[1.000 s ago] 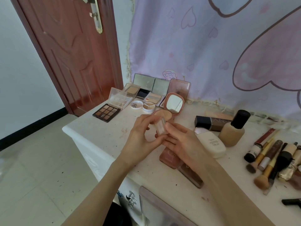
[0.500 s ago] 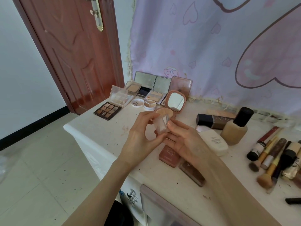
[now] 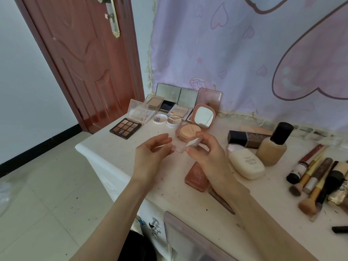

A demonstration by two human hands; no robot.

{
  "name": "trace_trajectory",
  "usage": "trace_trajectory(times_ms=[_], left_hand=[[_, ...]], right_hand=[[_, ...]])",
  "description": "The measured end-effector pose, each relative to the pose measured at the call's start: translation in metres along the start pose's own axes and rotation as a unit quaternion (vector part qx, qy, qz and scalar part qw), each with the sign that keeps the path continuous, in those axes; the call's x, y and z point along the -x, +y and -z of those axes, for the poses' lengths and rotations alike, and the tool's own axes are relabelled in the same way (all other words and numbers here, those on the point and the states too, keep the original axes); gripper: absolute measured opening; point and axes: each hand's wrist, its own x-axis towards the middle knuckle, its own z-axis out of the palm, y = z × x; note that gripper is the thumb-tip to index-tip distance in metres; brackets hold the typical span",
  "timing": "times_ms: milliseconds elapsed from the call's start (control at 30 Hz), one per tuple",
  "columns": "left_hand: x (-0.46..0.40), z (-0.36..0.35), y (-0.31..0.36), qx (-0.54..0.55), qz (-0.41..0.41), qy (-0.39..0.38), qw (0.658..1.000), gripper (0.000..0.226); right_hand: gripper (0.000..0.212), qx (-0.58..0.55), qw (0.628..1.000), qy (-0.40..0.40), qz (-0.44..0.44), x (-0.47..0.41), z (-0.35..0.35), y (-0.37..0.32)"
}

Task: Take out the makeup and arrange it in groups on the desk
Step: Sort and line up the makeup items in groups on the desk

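Observation:
Above the white desk both hands hold a small clear compact that is hinged open. My left hand pinches its transparent lid on the left side. My right hand grips the base with the pale pan. Behind them, open palettes stand grouped at the back: a brown eyeshadow palette, a pink mirror compact and several others. A closed pink compact lies under my right hand.
Right of my hands lie a cream tube, a foundation bottle, a dark box and a row of brushes. A clear case sits at the desk's near edge. A red door stands left.
The small clear compact was held closed between both hands; now its lid is swung open and my hands have drawn slightly apart.

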Motion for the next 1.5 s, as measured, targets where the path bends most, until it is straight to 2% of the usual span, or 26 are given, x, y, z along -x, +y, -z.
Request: trace_trajectory(times_ms=[100,167,233,300,400,467,533,600,700,933,1033,1133,1200,1267,1333,1400,1500], left_hand=[[-0.007,0.006,0.006,0.056,0.065,0.031,0.996,0.031],[-0.017,0.014,0.015,0.048,0.066,0.041,0.996,0.026],[-0.031,0.024,0.024,0.008,0.051,0.045,0.998,0.022],[-0.047,0.036,0.034,-0.06,0.03,0.045,0.997,0.02],[-0.073,0.051,0.047,-0.188,-0.005,0.05,0.981,0.015],[-0.089,0.056,0.051,-0.261,-0.024,0.04,0.964,0.013],[-0.102,0.056,0.054,-0.316,-0.039,0.025,0.948,0.013],[-0.112,0.052,0.053,-0.373,-0.05,0.015,0.926,0.012],[-0.122,0.044,0.047,-0.429,-0.06,-0.009,0.901,0.013],[-0.131,0.032,0.036,-0.434,-0.117,-0.009,0.893,0.012],[-0.13,0.031,0.034,-0.443,-0.146,0.009,0.885,0.012],[-0.118,0.03,0.032,-0.451,-0.159,0.026,0.878,0.021],[-0.103,0.033,0.023,-0.469,-0.162,0.028,0.868,0.038],[-0.084,0.038,0.006,-0.514,-0.156,0.039,0.842,0.058],[-0.072,0.041,-0.011,-0.553,-0.156,0.063,0.816,0.068],[-0.07,0.043,-0.019,-0.56,-0.165,0.077,0.808,0.066],[-0.074,0.043,-0.018,-0.564,-0.165,0.082,0.805,0.058]], right_hand=[[0.042,0.035,0.999,-0.032,0.019,-0.001,-0.006,0.005],[0.044,0.07,0.995,-0.064,0.029,-0.001,-0.008,0.007],[0.049,0.173,0.979,-0.081,0.071,0.0,-0.006,0.008],[0.051,0.341,0.926,-0.105,0.123,0.0,-0.003,0.009],[0.055,0.552,0.805,-0.175,0.13,0.0,0.0,0.011],[0.06,0.609,0.755,-0.216,0.113,0.002,-0.001,0.012],[0.063,0.629,0.733,-0.24,0.098,0.004,-0.002,0.013],[0.071,0.634,0.727,-0.245,0.094,0.004,-0.002,0.013],[0.097,0.628,0.732,-0.244,0.1,0.005,-0.002,0.011],[0.1,0.62,0.738,-0.249,0.101,0.004,-0.002,0.012],[0.096,0.625,0.733,-0.245,0.108,0.002,-0.001,0.015],[0.095,0.622,0.736,-0.241,0.114,0.002,0.0,0.018],[0.095,0.618,0.739,-0.241,0.113,0.002,0.0,0.018],[0.094,0.615,0.742,-0.24,0.112,0.002,-0.001,0.017],[0.081,0.617,0.74,-0.244,0.109,0.003,-0.001,0.015],[0.065,0.622,0.735,-0.25,0.1,0.003,-0.001,0.012],[0.061,0.622,0.736,-0.249,0.1,0.003,-0.001,0.01]])
